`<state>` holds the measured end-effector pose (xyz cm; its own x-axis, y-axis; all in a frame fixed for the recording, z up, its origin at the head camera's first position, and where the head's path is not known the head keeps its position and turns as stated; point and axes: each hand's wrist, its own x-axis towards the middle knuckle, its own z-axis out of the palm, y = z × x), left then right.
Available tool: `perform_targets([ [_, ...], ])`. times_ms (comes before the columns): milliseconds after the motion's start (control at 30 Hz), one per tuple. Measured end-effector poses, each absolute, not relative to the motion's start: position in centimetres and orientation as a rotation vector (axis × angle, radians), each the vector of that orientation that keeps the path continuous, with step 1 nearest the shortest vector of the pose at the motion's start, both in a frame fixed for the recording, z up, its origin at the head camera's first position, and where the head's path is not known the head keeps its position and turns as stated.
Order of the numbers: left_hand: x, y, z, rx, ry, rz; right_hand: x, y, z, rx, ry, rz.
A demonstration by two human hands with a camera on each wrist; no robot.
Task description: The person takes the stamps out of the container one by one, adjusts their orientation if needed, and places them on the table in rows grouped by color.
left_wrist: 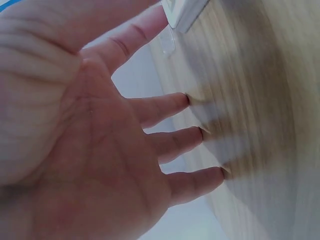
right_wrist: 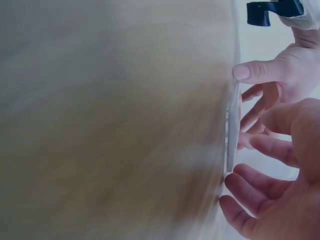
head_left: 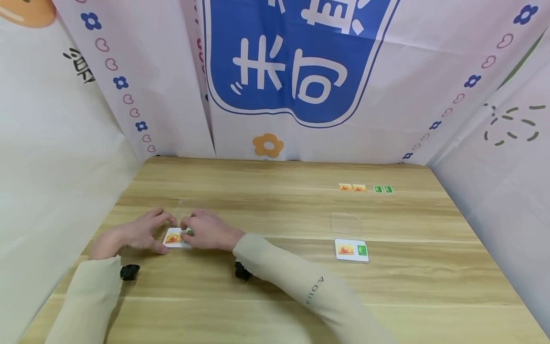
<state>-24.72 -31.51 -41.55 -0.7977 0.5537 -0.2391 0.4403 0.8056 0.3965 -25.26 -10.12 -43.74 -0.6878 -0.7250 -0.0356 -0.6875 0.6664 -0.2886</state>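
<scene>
A white card [head_left: 185, 243] with an orange picture lies flat at left on the table. My left hand [head_left: 143, 233] holds it by its edges, thumb at the near left corner and index finger at the far side. In the left wrist view the other fingers [left_wrist: 165, 145] are spread, tips on the wood. My right hand [head_left: 210, 230] bends over the card's right part, thumb and index finger about a small green picture piece [head_left: 190, 232]. Those fingers hide part of the piece. In the right wrist view the card [right_wrist: 232, 130] appears edge-on between both hands.
At right lies another white card [head_left: 351, 257] with an orange and a green picture, a clear plate [head_left: 345, 223] behind it. Farther back are two orange pieces [head_left: 359, 188] and two green pieces [head_left: 378, 189]. Printed cloth [head_left: 172, 119] hangs around the wooden table [head_left: 275, 306].
</scene>
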Motion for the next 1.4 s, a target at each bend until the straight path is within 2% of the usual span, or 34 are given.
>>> perform_targets([
  [633,-25.0,-31.7,-41.3,0.638,2.594,0.503,-25.1,-12.0,-43.3,-0.993,2.78,-0.204],
  [1400,-24.9,-32.1,-41.6,0.645,2.61,0.522,-25.4,-13.4,-42.8,-0.978,2.745,-0.231],
])
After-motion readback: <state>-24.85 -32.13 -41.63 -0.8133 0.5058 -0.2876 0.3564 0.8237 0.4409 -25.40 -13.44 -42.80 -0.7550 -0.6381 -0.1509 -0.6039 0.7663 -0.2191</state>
